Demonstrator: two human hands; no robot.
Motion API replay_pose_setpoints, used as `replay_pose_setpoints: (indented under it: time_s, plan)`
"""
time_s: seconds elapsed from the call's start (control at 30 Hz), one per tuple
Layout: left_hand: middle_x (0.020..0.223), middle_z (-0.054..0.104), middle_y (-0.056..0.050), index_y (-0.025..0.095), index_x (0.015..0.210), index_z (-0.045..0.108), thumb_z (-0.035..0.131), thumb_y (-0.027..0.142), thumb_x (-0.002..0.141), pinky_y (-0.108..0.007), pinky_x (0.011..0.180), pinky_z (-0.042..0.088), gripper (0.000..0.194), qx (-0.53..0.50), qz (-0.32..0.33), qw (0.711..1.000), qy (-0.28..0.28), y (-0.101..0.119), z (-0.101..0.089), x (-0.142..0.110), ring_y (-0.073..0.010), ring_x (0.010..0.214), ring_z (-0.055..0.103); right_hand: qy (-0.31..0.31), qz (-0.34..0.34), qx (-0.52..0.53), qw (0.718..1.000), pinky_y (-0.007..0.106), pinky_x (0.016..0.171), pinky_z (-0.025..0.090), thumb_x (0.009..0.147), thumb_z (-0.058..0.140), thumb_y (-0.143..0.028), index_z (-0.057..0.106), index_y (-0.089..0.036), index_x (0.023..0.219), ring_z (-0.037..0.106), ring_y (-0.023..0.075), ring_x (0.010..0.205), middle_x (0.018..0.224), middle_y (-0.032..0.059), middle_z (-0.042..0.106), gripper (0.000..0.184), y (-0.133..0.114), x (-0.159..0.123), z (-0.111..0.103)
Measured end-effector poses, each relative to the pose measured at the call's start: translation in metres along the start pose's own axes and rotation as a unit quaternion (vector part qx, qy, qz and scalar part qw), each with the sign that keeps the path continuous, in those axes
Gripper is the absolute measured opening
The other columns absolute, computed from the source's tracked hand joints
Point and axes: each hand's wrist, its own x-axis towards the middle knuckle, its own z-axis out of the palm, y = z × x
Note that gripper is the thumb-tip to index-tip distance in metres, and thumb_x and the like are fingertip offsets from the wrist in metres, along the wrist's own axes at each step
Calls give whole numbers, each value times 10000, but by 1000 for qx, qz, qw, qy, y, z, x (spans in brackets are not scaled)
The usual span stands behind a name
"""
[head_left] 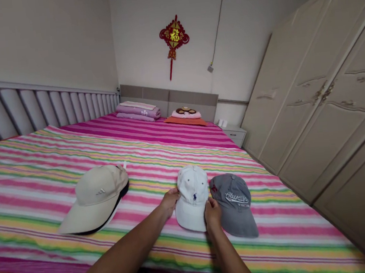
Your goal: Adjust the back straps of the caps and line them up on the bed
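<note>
Head view: left hand (170,202) and right hand (212,213) pinch white baseball cap (192,186).
Grip evenly; gray baseball cap (236,207) lies beside right hand.

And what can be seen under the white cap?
Around the white cap, held between the left hand and the right hand, the striped bedspread shows. The spot directly beneath is covered, so whether anything else lies there cannot be seen.

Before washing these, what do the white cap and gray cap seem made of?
White cap: matte cloth, probably cotton, judging by its soft shape without gloss. Gray cap: also matte, perhaps washed cotton, given its dull, uneven tone. The weave is too fine to confirm.
</note>
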Motion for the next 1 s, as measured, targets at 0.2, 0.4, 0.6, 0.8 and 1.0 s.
replay_pose_setpoints:
  time_s: [0.2,0.4,0.6,0.8,1.0]
  plan:
    - [601,657,-42,89,747,629,602,-15,480,-280,583,448,288,3,33,999,-8,8,11,5,-157,536,591,21,-30,-36,999,414,826,425,807,535,-268,584,-137,927,564,188,909,963,49,612,185,-2,9,2]
    - [597,651,-44,87,774,629,642,8,477,-291,612,451,307,26,17,1000,-6,7,12,9,-157,546,594,26,-39,-69,996,409,827,421,806,534,-285,591,-140,915,567,188,905,964,48,620,190,-5,16,0]
    - [570,636,-15,104,751,600,628,6,541,-291,584,452,234,70,-10,997,37,-2,5,7,-146,518,585,5,-36,-107,994,388,790,437,811,526,-295,595,-141,844,579,168,831,891,36,626,172,-2,11,-3]
    - [584,604,22,108,749,577,583,65,669,-265,589,446,90,93,24,993,64,-9,6,10,-97,509,550,-5,-77,-135,988,424,846,396,802,532,-307,592,-139,858,560,188,906,941,48,619,188,-10,1,-4]
    - [594,606,-7,154,631,581,606,14,555,-294,703,415,161,130,97,982,96,-17,2,2,-169,652,570,-6,-163,-164,973,420,968,254,736,507,-332,554,-90,1050,400,303,1148,1184,211,508,399,-25,-40,-9]
